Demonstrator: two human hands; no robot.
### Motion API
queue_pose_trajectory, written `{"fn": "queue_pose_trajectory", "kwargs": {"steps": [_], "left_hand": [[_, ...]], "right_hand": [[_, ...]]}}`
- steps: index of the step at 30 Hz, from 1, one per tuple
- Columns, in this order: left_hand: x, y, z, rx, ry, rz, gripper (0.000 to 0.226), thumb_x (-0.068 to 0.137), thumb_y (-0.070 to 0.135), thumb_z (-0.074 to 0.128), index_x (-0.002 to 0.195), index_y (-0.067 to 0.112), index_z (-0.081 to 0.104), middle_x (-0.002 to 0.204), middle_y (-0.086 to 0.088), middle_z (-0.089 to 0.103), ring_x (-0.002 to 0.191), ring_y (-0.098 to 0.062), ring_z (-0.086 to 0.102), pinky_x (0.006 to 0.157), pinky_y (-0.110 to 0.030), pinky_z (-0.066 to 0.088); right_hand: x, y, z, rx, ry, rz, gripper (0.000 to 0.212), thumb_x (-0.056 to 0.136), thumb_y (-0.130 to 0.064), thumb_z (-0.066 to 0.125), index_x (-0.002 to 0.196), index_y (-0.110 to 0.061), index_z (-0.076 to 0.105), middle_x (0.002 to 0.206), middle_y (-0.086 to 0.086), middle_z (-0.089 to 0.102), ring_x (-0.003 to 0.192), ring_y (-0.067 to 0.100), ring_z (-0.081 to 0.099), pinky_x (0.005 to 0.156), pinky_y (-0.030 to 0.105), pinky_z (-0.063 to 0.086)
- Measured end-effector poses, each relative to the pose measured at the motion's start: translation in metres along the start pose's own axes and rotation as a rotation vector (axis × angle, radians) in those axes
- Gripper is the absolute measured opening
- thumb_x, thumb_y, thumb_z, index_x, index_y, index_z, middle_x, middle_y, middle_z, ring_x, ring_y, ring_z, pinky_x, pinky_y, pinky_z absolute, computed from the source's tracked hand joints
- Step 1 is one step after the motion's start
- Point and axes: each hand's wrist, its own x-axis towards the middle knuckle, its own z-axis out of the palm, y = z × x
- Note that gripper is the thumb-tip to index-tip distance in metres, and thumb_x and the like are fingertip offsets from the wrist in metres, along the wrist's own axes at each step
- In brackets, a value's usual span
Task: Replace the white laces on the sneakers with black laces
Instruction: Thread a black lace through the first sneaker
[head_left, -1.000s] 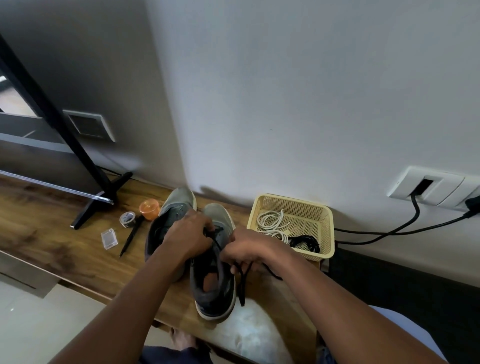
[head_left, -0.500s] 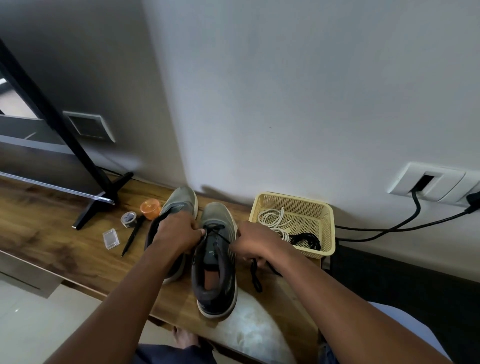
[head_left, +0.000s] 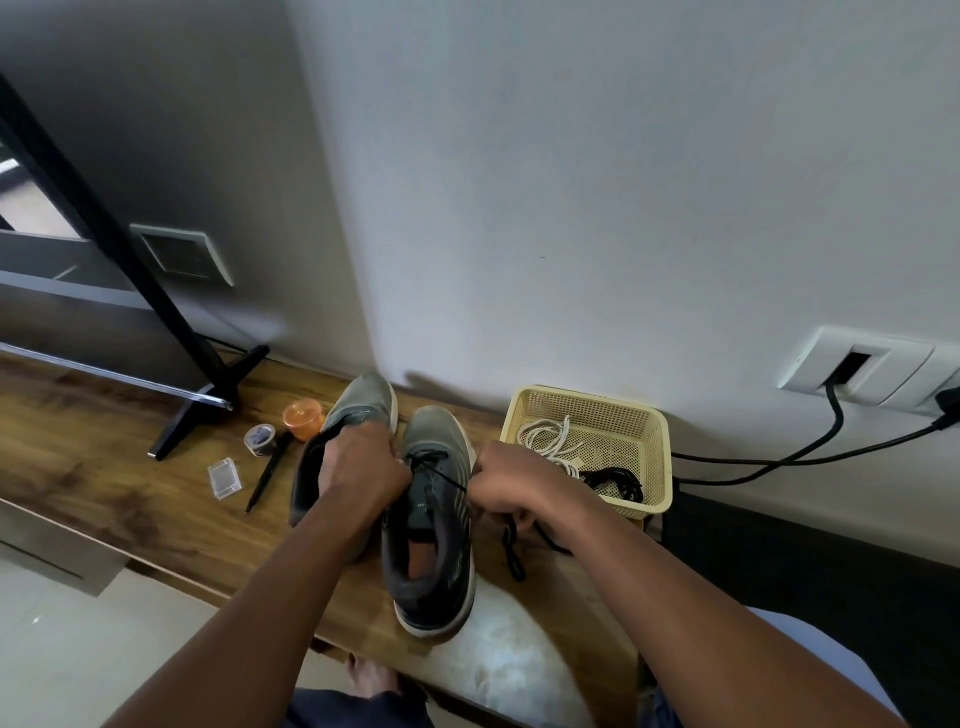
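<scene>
Two grey sneakers stand side by side on the wooden bench (head_left: 104, 467). The right sneaker (head_left: 434, 525) has a black lace (head_left: 439, 470) threaded through its front eyelets. My left hand (head_left: 358, 470) pinches one end of that lace at the shoe's left side and partly hides the left sneaker (head_left: 358, 402). My right hand (head_left: 511, 480) grips the other end at the shoe's right side, and the loose tail (head_left: 511, 551) hangs down onto the bench. White laces (head_left: 550, 441) and another black lace (head_left: 615, 480) lie in the yellow basket (head_left: 660, 441).
Left of the shoes lie a black pen (head_left: 267, 478), a tape roll (head_left: 260, 439), an orange cap (head_left: 301, 418) and a small clear box (head_left: 224, 478). A black stand foot (head_left: 208, 405) rests at the back left. Cables (head_left: 779, 457) run from a wall socket at the right.
My hands have moved apart to either side of the right sneaker, drawing the black lace taut across its front eyelets. The lace tail now lies on the bench to the right.
</scene>
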Motion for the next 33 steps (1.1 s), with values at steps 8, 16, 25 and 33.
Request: {"fn": "queue_pose_trajectory", "kwargs": {"steps": [8,16,25,33], "left_hand": [[-0.002,0.004,-0.016,-0.158,-0.004,0.372,0.041,0.088,0.02,0.074,0.125,0.035,0.074,0.121,0.012,0.073,0.106,-0.008,0.065,0.091,-0.031,0.049],[0.002,0.0,-0.019,-0.195,0.125,0.202,0.018,0.095,0.018,0.067,0.098,0.028,0.081,0.088,0.001,0.078,0.081,-0.021,0.071,0.071,-0.032,0.056],[-0.001,0.009,-0.03,-0.614,-0.219,0.448,0.058,0.086,0.02,0.075,0.14,0.038,0.063,0.123,0.02,0.072,0.071,-0.011,0.07,0.068,-0.023,0.057],[0.008,-0.008,-0.03,-0.391,0.065,0.251,0.018,0.101,0.034,0.066,0.086,0.033,0.078,0.063,0.014,0.066,0.063,-0.004,0.06,0.056,-0.017,0.04]], "right_hand": [[0.008,0.001,-0.007,0.3,0.238,-0.212,0.035,0.093,-0.035,0.069,0.069,-0.011,0.063,0.058,-0.005,0.055,0.054,0.013,0.051,0.054,0.03,0.037],[-0.007,0.007,-0.018,0.59,0.28,-0.325,0.035,0.097,-0.039,0.069,0.078,-0.009,0.075,0.046,-0.01,0.045,0.039,0.008,0.039,0.048,0.025,0.04],[-0.012,0.008,-0.024,0.596,0.364,-0.323,0.037,0.099,-0.041,0.067,0.073,-0.016,0.076,0.046,-0.01,0.042,0.037,0.005,0.031,0.044,0.024,0.025],[-0.007,0.011,-0.022,0.6,0.357,-0.314,0.043,0.099,-0.045,0.065,0.074,-0.011,0.075,0.046,-0.01,0.041,0.037,0.007,0.033,0.04,0.018,0.027]]}}
